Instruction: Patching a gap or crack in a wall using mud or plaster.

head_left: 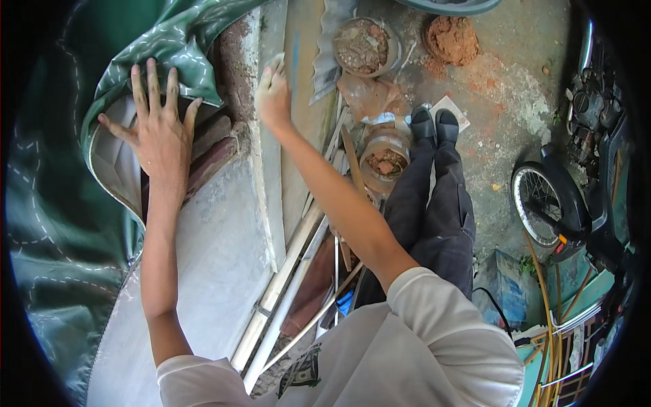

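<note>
- The green sheet point(51, 197), marked with white dashed lines, sprawled from eight to eleven o'clock, its edge folded back near ten
- The left hand point(163, 139) was spread wide at ten o'clock, fingers splayed over the sheet's fold, with dark reddish bricks point(213, 142) showing just beside it at its four o'clock
- The right hand point(274, 102) reached up to eleven o'clock, fingers bunched by a pale strip of board point(271, 197); something whitish showed at the tips, and I could not tell whether they pinched it
- To my eye the sheet looked soft, glossy and likely slippery, light by the handful but probably heavy as a whole; the folded edge seemed the best place to take hold, with the bricks' rough corners a likely snag
- Toward one o'clock stood a bucket of rubble point(365, 47) and a heap of red soil point(451, 41)
- As for writing, I made out no lettering on the sheet; the white shirt point(407, 332) bore a banknote-like print at six o'clock, too small to read
</note>
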`<state>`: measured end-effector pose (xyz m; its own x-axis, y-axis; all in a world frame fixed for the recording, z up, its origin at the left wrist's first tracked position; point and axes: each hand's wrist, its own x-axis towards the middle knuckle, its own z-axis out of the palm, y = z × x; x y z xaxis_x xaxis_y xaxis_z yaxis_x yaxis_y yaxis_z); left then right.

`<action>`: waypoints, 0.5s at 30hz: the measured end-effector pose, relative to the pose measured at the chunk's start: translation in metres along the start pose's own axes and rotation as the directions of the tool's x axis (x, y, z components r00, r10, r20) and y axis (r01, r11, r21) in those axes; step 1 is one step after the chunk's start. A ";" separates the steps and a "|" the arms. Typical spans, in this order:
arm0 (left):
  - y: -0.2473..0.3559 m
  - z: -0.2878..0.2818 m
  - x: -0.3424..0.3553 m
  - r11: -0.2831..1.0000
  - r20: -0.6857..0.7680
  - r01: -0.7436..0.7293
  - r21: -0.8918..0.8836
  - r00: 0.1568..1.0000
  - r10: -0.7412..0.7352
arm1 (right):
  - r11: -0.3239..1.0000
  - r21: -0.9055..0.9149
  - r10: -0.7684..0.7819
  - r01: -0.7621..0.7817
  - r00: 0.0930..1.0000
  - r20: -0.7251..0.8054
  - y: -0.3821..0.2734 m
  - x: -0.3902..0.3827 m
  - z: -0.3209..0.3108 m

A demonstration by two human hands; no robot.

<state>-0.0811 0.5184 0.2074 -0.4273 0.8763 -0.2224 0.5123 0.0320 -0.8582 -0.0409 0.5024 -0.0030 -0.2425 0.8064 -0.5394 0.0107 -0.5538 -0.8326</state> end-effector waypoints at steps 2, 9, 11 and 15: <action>-0.001 0.001 -0.002 1.000 -0.036 -0.016 -0.020 0.999 0.015 | 0.990 0.023 0.133 -0.137 0.982 0.133 -0.008 0.036 -0.009; 0.000 -0.002 0.000 1.000 -0.006 -0.026 -0.001 1.000 0.026 | 0.999 -0.024 0.020 -0.022 0.995 -0.101 -0.019 0.047 0.014; 0.000 -0.005 0.001 1.000 -0.050 -0.028 -0.009 0.998 0.027 | 0.992 0.029 0.125 -0.126 0.991 0.037 -0.018 0.053 0.017; 0.004 -0.005 0.003 0.999 0.077 0.009 0.039 0.997 -0.012 | 0.897 -0.201 -0.442 0.393 0.784 -0.437 -0.017 0.072 0.022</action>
<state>-0.0768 0.5230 0.2060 -0.4894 0.8365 -0.2466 0.4787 0.0213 -0.8777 -0.0797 0.5651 -0.0249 0.2287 0.9673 -0.1100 0.1094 -0.1378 -0.9844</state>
